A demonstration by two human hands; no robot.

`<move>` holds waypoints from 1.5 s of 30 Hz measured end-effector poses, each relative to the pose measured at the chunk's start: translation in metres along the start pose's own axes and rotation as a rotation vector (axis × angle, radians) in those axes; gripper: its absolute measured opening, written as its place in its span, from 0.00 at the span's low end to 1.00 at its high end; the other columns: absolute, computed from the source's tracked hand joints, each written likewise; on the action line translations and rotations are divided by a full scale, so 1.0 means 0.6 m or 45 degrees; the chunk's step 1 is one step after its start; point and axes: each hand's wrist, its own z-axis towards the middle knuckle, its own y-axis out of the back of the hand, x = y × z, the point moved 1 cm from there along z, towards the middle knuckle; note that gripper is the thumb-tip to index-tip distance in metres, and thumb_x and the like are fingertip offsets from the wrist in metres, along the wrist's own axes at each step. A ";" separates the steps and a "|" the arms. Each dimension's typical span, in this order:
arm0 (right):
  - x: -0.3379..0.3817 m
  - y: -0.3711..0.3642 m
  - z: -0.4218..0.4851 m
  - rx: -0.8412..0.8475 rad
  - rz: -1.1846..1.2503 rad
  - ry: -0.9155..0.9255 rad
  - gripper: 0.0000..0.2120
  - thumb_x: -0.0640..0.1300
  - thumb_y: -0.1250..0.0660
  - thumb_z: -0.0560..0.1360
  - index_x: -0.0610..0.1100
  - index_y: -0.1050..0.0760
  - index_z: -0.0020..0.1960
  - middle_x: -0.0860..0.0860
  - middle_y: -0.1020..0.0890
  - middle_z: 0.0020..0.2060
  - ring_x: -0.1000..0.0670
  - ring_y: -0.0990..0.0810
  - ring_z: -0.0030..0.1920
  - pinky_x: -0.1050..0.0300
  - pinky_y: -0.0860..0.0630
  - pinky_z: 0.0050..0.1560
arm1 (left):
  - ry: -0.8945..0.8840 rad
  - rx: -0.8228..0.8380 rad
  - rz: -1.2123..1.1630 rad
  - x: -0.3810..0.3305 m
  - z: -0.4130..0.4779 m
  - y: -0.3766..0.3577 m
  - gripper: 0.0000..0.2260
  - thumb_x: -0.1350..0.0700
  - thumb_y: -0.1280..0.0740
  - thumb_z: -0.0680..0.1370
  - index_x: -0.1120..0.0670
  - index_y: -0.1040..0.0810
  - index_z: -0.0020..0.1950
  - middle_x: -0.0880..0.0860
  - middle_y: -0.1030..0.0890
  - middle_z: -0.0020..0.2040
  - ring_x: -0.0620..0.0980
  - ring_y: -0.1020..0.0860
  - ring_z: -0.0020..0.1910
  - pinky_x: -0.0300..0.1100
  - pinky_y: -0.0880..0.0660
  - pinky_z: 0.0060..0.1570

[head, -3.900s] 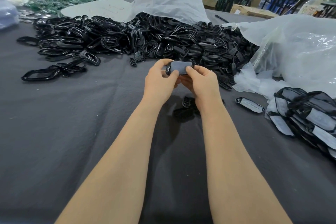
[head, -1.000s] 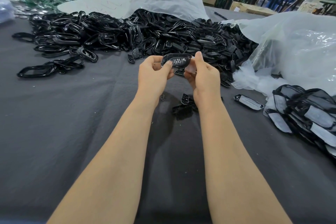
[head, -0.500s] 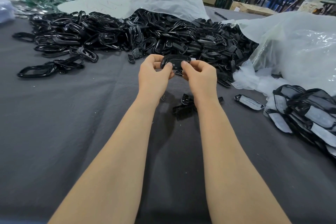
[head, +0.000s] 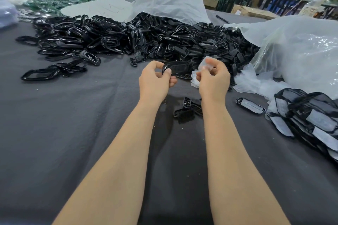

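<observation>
My left hand (head: 155, 82) pinches a small glossy black plastic shell (head: 176, 68) by its left end, above the grey cloth. My right hand (head: 213, 78) is apart from it to the right, fingers curled round a crumpled piece of clear film (head: 204, 65). A big heap of black plastic frames and shells (head: 139, 36) lies just beyond both hands. A few loose black grille pieces (head: 188, 108) lie on the cloth under my wrists.
The grey table cloth (head: 64, 124) stretches left and near. Film-covered black parts (head: 307, 120) are stacked at right, one single piece (head: 250, 105) beside them. Clear plastic bags (head: 300, 51) and a white sheet (head: 164, 0) lie behind. Green parts (head: 60, 1) sit far left.
Half a second ago both hands held the black shell together. Now my right hand has pulled away to the right with the clear film; the shell stays in my left hand.
</observation>
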 end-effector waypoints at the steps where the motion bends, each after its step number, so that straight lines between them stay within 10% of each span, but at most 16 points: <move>1: 0.002 0.002 0.000 -0.023 0.056 0.001 0.09 0.34 0.38 0.77 0.45 0.29 0.55 0.52 0.21 0.38 0.59 0.22 0.32 0.67 0.24 0.38 | 0.006 -0.004 -0.005 0.000 0.000 0.000 0.09 0.62 0.36 0.80 0.49 0.30 0.44 0.52 0.19 0.33 0.42 0.20 0.29 0.46 0.19 0.49; 11: 0.021 -0.008 -0.018 0.548 0.013 0.105 0.10 0.34 0.34 0.76 0.47 0.24 0.41 0.52 0.23 0.31 0.56 0.25 0.32 0.62 0.24 0.39 | 0.013 0.004 0.017 0.000 -0.001 0.001 0.07 0.60 0.35 0.79 0.49 0.28 0.45 0.50 0.18 0.32 0.42 0.20 0.30 0.48 0.19 0.50; 25: 0.015 -0.011 -0.020 0.206 -0.536 0.471 0.03 0.37 0.35 0.76 0.40 0.22 0.47 0.52 0.22 0.38 0.56 0.26 0.40 0.75 0.33 0.39 | -0.112 0.050 0.155 -0.007 -0.008 -0.002 0.08 0.57 0.34 0.80 0.45 0.29 0.44 0.51 0.18 0.34 0.37 0.21 0.28 0.26 0.27 0.32; 45: 0.007 -0.004 -0.012 0.316 -0.407 0.365 0.05 0.38 0.37 0.78 0.47 0.26 0.46 0.53 0.24 0.38 0.53 0.27 0.40 0.68 0.32 0.40 | -0.046 0.087 0.052 -0.005 -0.003 0.001 0.11 0.61 0.36 0.80 0.45 0.28 0.44 0.51 0.18 0.34 0.41 0.20 0.31 0.46 0.19 0.49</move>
